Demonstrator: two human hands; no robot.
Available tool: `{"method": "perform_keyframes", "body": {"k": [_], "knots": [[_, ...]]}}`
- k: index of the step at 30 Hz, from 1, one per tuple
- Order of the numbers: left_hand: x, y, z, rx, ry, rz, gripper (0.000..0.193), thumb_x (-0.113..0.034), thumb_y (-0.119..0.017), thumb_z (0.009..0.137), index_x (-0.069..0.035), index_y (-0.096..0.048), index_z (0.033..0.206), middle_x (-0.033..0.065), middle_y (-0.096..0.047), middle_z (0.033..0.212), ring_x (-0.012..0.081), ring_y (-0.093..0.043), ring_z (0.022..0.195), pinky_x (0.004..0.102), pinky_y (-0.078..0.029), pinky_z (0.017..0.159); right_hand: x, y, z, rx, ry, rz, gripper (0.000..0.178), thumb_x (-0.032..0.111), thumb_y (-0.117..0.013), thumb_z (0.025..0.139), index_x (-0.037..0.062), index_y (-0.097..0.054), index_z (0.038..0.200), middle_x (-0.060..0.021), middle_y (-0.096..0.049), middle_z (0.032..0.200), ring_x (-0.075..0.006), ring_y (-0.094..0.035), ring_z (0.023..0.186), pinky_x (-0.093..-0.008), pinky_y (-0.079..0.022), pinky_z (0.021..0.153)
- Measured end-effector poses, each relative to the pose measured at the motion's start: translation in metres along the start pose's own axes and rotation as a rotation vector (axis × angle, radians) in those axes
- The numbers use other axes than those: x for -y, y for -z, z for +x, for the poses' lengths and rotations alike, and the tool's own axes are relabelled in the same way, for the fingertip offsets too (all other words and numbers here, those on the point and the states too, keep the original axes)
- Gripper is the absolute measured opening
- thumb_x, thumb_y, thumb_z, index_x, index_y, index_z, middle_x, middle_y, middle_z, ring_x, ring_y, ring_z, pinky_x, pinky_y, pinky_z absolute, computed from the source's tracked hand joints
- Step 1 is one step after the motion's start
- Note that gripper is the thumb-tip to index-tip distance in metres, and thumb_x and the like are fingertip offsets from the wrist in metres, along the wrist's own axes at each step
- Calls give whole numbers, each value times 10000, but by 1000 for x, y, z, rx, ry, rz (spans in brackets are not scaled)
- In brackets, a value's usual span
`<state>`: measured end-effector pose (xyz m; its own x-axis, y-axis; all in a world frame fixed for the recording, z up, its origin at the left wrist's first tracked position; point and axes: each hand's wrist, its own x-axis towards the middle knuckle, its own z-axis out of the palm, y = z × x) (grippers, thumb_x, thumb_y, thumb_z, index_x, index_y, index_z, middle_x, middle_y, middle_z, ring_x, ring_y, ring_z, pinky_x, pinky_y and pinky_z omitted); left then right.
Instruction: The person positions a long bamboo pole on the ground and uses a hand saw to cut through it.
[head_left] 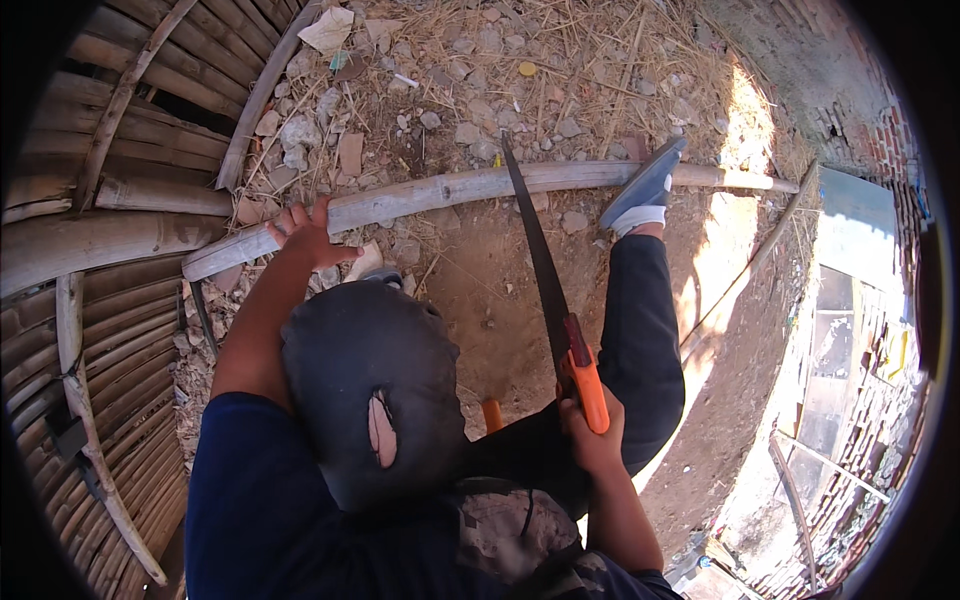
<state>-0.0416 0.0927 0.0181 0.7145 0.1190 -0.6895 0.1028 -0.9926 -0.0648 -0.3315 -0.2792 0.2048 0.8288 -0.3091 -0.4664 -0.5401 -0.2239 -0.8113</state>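
A long, pale bamboo pole (430, 196) lies across the ground in front of me. Near its left end my left hand (312, 240) rests on it, fingers spread and thumb stretched out to the right. My right hand (594, 435) is closed around the orange handle of a handsaw (540, 255). The saw's long dark blade points away from me, and its tip reaches past the pole, seen over it; whether blade and pole touch I cannot tell. My foot in a blue-grey shoe (645, 190) is at the pole to the right of the blade.
My bent knee in dark, torn trousers (365, 350) fills the middle. A bamboo slat wall (130, 350) stands on the left. Rubble and straw (480, 80) cover the ground beyond the pole. At the right are a brick wall (890, 130) and a pale panel (858, 215).
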Motion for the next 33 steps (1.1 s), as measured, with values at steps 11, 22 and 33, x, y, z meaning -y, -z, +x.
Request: {"method": "perform_keyframes", "body": {"k": [11, 22, 33], "knots": [[16, -9, 8, -5, -44, -50, 1378, -745, -845, 632, -301, -56, 1671, 274, -96, 1687, 488, 25, 1582, 747, 35, 1186, 8, -12, 54, 58, -119, 136, 105, 78, -643, 940, -2, -629, 1006, 4, -583, 750, -78, -553, 635, -263, -472, 602], [6, -9, 1, -33, -47, -23, 1358, -765, -821, 639, -264, -98, 1674, 274, -141, 1672, 507, -42, 1572, 739, 15, 1196, 19, -32, 119, 20, -115, 30, 116, 112, -630, 944, 3, -628, 984, 5, -583, 743, -79, -570, 638, -279, -472, 591], [1, -8, 4, -38, -24, 32, 1378, -790, -797, 647, -230, -71, 1676, 275, -118, 1674, 496, -33, 1572, 748, -2, 1193, 6, -21, 27, -4, 47, -99, 166, 59, -647, 902, -28, -630, 1043, -6, -601, 792, -80, -568, 696, -259, -477, 665]]}}
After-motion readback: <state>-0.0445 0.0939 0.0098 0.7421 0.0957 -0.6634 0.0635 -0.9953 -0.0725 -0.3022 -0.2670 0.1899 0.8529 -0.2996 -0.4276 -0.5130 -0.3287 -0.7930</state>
